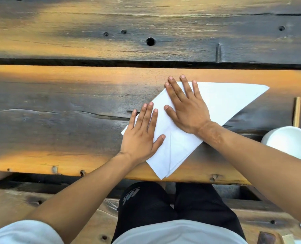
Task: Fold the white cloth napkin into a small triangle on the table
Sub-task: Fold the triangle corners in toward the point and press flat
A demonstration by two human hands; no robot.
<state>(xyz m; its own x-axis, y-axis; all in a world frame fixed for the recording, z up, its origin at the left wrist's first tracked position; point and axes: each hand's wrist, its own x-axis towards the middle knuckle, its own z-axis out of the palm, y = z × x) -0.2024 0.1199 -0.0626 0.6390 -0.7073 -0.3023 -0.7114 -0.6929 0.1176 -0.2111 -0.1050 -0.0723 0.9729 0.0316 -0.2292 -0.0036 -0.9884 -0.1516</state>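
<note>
Both palms down flat, fingers straight, the left hand [140, 136] and right hand [187, 110] press the white napkin [221, 101], a folded triangle on the table [58, 103] near its front edge, and lifting unevenly could let the flap spring open.

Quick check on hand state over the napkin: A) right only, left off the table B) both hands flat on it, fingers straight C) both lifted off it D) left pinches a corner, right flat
B: the left hand and right hand both lie palm-down with straight fingers on the folded white napkin.
</note>
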